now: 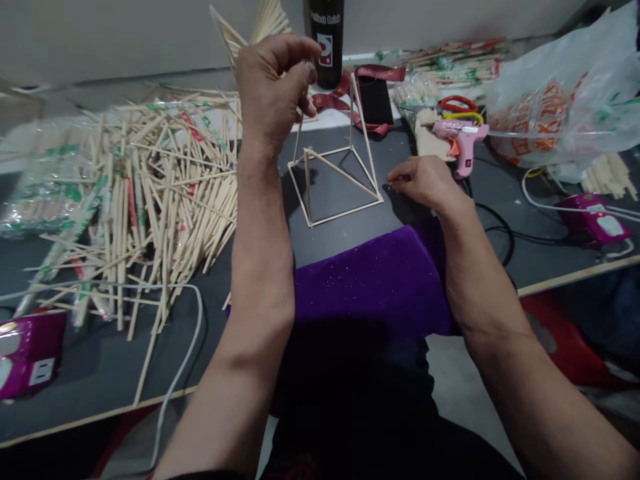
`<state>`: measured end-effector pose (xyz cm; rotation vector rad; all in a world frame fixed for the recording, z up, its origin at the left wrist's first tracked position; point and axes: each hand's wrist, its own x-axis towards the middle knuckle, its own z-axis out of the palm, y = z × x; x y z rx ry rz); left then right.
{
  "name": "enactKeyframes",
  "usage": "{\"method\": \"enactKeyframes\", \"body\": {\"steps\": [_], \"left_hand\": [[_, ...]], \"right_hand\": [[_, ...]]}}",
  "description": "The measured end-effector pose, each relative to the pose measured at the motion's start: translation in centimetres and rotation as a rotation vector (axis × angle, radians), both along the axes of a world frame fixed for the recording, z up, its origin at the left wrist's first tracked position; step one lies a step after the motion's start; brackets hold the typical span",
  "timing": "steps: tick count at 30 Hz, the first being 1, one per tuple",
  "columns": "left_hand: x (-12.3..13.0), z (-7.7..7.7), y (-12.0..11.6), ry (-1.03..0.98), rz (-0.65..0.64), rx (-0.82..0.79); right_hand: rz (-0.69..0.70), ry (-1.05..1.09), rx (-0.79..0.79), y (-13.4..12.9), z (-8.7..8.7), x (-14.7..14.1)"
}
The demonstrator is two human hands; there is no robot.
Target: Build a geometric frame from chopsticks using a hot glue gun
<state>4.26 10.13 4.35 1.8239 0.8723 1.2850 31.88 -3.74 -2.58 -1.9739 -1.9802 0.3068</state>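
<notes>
A frame of thin wooden sticks [345, 213] stands on the grey table, with a square base and uprights at its corners. My left hand [277, 87] is raised over its back left side, thumb and fingers pinched together. One upright runs up behind those fingers, and I cannot make out what they hold. My right hand [425, 183] rests just right of the frame's front right corner, fingers loosely curled and slightly apart, nothing visible in them. Beyond it a pink glue gun [463, 140] lies on a pale block.
Loose chopsticks [170, 193] and wrapped ones cover the left. A dark bottle [327, 40], a phone [376, 100] and a red lanyard [333, 100] lie at the back. Scissors [460, 107] and a plastic bag [555, 100] sit right. Purple cloth [365, 280] spans the front edge.
</notes>
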Motion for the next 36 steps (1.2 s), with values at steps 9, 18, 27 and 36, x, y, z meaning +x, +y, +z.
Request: {"method": "enactKeyframes", "body": {"steps": [9, 18, 27, 36], "left_hand": [[0.0, 0.4, -0.1, -0.007, 0.004, -0.076], [0.1, -0.1, 0.5, -0.027, -0.062, -0.025], [0.3, 0.7, -1.5, 0.024, -0.194, -0.085], [3.1, -0.2, -8.6, -0.087, -0.392, -0.090]], "right_hand": [[-0.025, -0.322, -0.033, 0.3, -0.3, -2.3], [-0.183, 0.148, 0.051, -0.7, 0.9, 3.8], [-0.028, -0.200, -0.176, -1.3, 1.3, 1.6], [-0.147, -0.465, -0.202, 1.7, 5.0, 0.8]]}}
